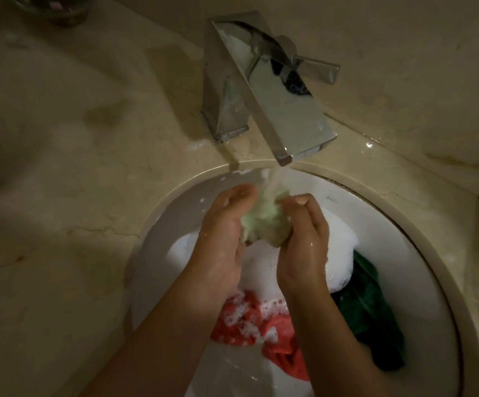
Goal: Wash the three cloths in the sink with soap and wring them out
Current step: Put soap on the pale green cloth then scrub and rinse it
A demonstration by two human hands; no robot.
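together both hands (264, 242) squeeze the pale green cloth (264, 222).

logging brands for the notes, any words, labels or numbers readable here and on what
None can be read.
Small dark mark on the white sink wall, right of the running water: probably a maker's logo, too small and blurred to read.
Chrome tap: no text visible.

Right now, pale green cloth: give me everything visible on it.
The pale green cloth is bunched into a wet, soft-looking wad, held above the sink basin between both hands: the left hand cups its left side, the right hand grips its right side. The water stream from the chrome faucet lands on its top. Its edges are blurred; no pattern is discernible.
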